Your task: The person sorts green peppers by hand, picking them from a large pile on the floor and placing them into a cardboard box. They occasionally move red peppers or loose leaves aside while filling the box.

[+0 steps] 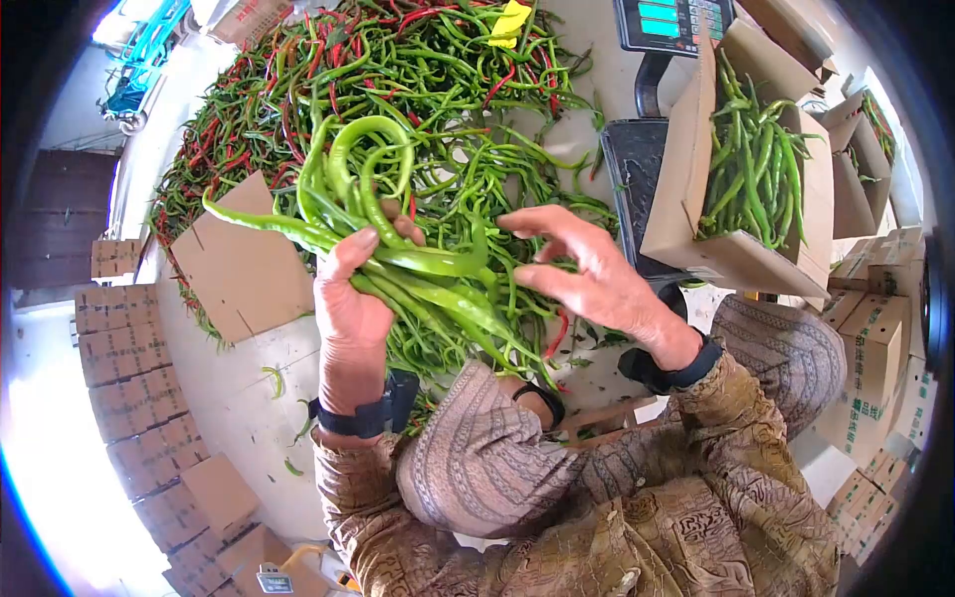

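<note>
My left hand (356, 289) is closed around a bunch of long green chili peppers (428, 261), several of them curled at the tips. Just right of the bunch is my right hand (587, 269), its thumb and fingers apart with nothing between them. Below and beyond both hands spreads a large heap of green and red chili peppers (269, 109) on the floor. To the right, an open cardboard box (686, 179) holding green chili peppers (756, 164) rests tilted on the black platform of a scale (637, 164).
The scale's display (659, 22) stands at the top right. A flat cardboard piece (244, 259) lies against the heap at left. Stacked cartons (129, 368) line the left side, and more boxes (865, 368) stand at right. A yellow tag (509, 24) sits on the heap.
</note>
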Demonstrator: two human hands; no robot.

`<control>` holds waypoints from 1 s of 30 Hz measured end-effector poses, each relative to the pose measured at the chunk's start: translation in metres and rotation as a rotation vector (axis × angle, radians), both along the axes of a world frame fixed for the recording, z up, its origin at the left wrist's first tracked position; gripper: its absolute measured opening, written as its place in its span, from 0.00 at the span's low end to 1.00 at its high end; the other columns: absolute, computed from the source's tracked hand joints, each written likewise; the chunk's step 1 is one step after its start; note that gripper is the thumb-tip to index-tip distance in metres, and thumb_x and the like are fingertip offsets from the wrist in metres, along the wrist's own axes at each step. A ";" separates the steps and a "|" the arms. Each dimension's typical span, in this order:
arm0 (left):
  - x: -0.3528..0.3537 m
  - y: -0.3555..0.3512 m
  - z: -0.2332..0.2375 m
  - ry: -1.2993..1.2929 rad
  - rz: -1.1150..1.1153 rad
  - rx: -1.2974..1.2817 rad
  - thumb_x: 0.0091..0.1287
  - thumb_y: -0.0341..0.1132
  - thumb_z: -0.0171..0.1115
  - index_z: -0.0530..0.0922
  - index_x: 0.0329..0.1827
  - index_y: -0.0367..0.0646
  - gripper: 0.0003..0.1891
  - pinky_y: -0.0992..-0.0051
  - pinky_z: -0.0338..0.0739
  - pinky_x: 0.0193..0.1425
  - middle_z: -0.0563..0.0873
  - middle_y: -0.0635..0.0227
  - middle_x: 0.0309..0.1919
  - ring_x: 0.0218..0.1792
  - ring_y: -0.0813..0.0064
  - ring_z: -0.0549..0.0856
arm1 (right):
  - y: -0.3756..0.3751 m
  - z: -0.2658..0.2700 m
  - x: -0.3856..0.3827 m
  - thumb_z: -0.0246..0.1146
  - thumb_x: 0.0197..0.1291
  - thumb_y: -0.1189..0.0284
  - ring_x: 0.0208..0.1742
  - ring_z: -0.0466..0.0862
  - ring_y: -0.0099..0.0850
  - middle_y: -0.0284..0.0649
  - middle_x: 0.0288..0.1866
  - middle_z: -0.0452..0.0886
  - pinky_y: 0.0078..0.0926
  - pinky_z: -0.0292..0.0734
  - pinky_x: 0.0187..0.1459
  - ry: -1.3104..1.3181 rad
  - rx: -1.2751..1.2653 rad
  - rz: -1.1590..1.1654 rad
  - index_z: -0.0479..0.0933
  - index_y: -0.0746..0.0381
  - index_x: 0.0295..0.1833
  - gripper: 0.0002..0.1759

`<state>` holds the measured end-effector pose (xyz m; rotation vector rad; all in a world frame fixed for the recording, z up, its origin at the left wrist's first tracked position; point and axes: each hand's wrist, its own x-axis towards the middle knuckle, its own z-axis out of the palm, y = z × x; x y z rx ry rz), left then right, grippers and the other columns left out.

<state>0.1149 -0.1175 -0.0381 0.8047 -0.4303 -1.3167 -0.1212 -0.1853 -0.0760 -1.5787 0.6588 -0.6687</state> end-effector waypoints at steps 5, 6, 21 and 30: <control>-0.027 0.008 0.032 -0.057 -0.064 0.060 0.61 0.28 0.61 0.74 0.57 0.32 0.21 0.64 0.80 0.54 0.83 0.58 0.46 0.45 0.65 0.83 | 0.013 0.028 0.005 0.63 0.60 0.77 0.54 0.79 0.28 0.39 0.51 0.82 0.31 0.72 0.55 -0.104 -0.467 0.057 0.77 0.62 0.55 0.17; -0.030 0.011 0.040 -0.086 -0.048 0.082 0.61 0.29 0.62 0.75 0.56 0.33 0.20 0.65 0.80 0.54 0.84 0.59 0.45 0.45 0.66 0.84 | 0.019 0.046 0.000 0.62 0.61 0.76 0.52 0.79 0.27 0.38 0.50 0.82 0.29 0.73 0.55 -0.061 -0.241 0.067 0.77 0.63 0.54 0.15; -0.084 0.061 0.083 -0.026 0.078 0.165 0.68 0.34 0.58 0.74 0.59 0.38 0.18 0.67 0.78 0.53 0.83 0.63 0.43 0.45 0.71 0.82 | 0.000 0.092 -0.064 0.54 0.71 0.63 0.46 0.83 0.29 0.42 0.46 0.81 0.27 0.77 0.50 -0.453 0.697 -0.099 0.72 0.66 0.54 0.17; -0.119 0.095 0.053 0.177 -0.015 0.022 0.56 0.38 0.62 0.67 0.66 0.40 0.33 0.62 0.75 0.51 0.79 0.64 0.46 0.46 0.67 0.78 | 0.012 0.046 -0.082 0.61 0.66 0.68 0.29 0.69 0.15 0.33 0.35 0.75 0.14 0.63 0.27 -0.589 0.934 -0.257 0.74 0.61 0.43 0.08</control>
